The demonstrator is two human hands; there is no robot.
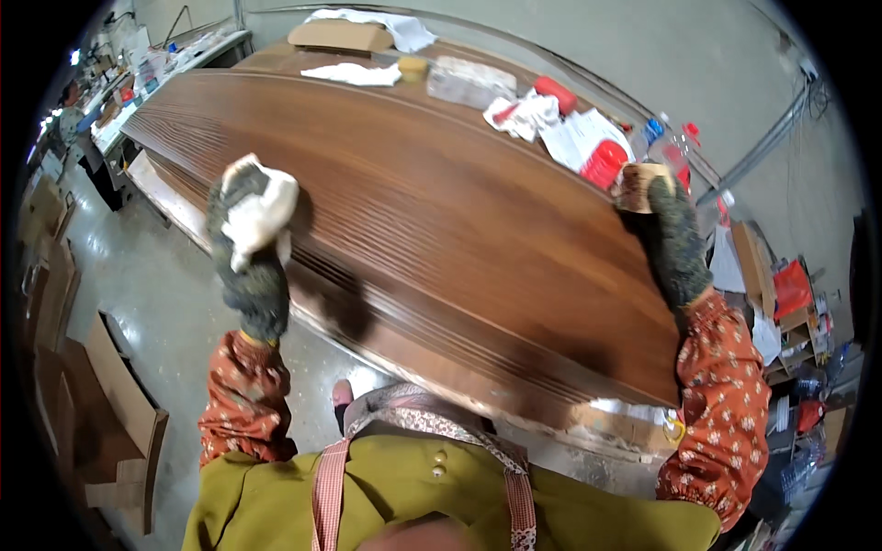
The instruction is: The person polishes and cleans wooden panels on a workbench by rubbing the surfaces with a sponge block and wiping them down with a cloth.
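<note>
A large brown wood-grain panel with grooved edges lies across the bench before me. My left hand, in a dark work glove, is closed on a crumpled white cloth over the panel's near left edge. Toward the panel's far right end, my gloved right hand grips a small tan block with dark brown stains; whether it is sponge or wood I cannot tell. Just beyond that block is a red-capped container.
Along the back lie a cardboard piece, white cloths, a whitish block, paper sheets and clear bottles. Cardboard pieces stand on the floor at left. Boxes are at right.
</note>
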